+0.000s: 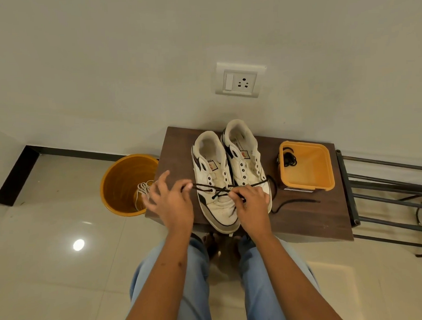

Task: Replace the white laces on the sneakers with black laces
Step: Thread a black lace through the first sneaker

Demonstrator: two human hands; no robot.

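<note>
Two white sneakers stand side by side on a dark wooden table [304, 218], toes toward me. The left sneaker [214, 176] has a black lace [207, 188] crossed through its lowest eyelets. My left hand [172, 200] pinches one end of that lace at the shoe's left side. My right hand [251, 201] pinches the other end over the toe area, and the loose tail trails right across the table. The right sneaker [245, 156] has bare eyelets. White laces [143, 189] lie in the yellow bucket [123, 178] on the floor.
An orange square container [310, 177] at the table's right holds a coiled black lace [289, 159]. A metal rack [390, 200] stands to the right. A wall socket [239, 81] is above the table. My legs and feet are below the table's front edge.
</note>
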